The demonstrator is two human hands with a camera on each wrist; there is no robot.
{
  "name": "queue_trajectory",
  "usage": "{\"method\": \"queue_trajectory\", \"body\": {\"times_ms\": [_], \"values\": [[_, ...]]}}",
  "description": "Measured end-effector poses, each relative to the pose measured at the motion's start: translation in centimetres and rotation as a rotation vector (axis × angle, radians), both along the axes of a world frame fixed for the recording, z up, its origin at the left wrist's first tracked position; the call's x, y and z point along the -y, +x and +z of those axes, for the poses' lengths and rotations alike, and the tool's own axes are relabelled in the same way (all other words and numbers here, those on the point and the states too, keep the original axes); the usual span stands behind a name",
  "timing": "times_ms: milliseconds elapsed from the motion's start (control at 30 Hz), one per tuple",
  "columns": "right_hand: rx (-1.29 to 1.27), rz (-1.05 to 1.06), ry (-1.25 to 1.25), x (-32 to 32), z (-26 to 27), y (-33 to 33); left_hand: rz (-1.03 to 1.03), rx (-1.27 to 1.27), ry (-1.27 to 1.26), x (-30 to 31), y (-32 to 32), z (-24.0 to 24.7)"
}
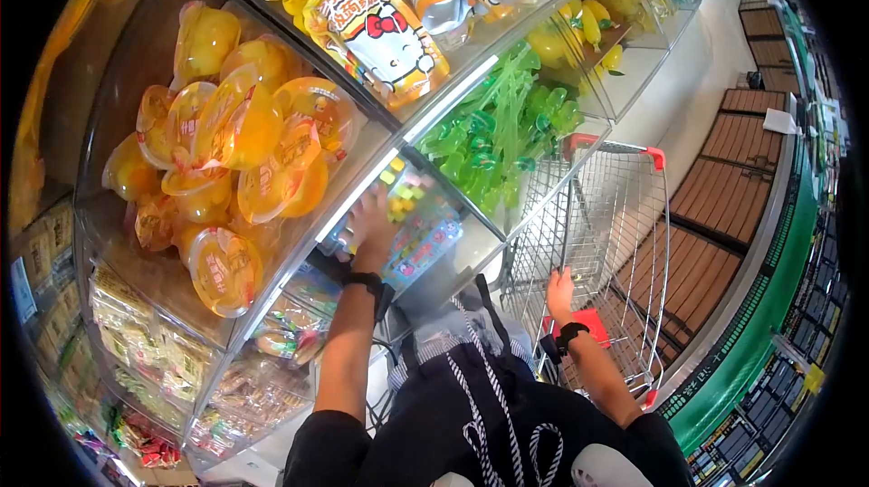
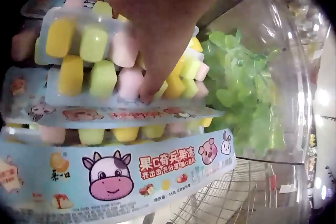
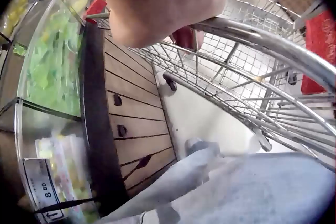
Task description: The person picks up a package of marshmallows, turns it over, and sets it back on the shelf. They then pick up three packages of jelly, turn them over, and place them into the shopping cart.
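Note:
My left hand (image 1: 369, 220) reaches into a clear bin, its fingers spread over packs of coloured jelly pieces (image 1: 421, 247). In the left wrist view, a digit of the hand (image 2: 163, 29) touches a pink piece in a stacked jelly pack (image 2: 93, 43); the other fingertips are hidden. A blue pack with a cow picture (image 2: 173, 174) lies in front. My right hand (image 1: 561, 292) is at the near rail of a wire shopping cart (image 1: 665, 215). Seen close up, the right hand (image 3: 163, 8) is curled over the cart's metal rail (image 3: 252, 32).
Orange jelly cups (image 1: 231, 125) fill the bin at left, and green packets (image 1: 489, 138) the one at right. Pouches with a cat picture (image 1: 385, 34) lie beyond. Brown slatted panels (image 1: 724, 188) and a green-edged shelf (image 1: 769, 333) stand past the cart.

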State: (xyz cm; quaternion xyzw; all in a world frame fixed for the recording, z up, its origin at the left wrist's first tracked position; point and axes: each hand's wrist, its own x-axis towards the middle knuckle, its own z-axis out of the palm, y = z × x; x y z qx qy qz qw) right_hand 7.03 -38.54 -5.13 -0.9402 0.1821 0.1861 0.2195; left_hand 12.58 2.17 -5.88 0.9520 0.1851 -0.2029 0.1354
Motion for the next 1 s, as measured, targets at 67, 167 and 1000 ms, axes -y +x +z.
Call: {"method": "queue_trajectory", "body": {"times_ms": [67, 167, 1000], "values": [[0.002, 0.004, -0.014, 0.3, -0.2, -0.1, -0.049, 0.028, 0.010, -0.4, 0.2, -0.2], [0.003, 0.014, -0.026, 0.2, -0.1, 0.1, -0.104, 0.099, 0.011, -0.5, 0.0, 0.1], [0.133, 0.039, -0.033, 0.1, -0.4, 0.4, -0.077, -0.057, -0.398, -0.4, -0.8, -0.1]]}}
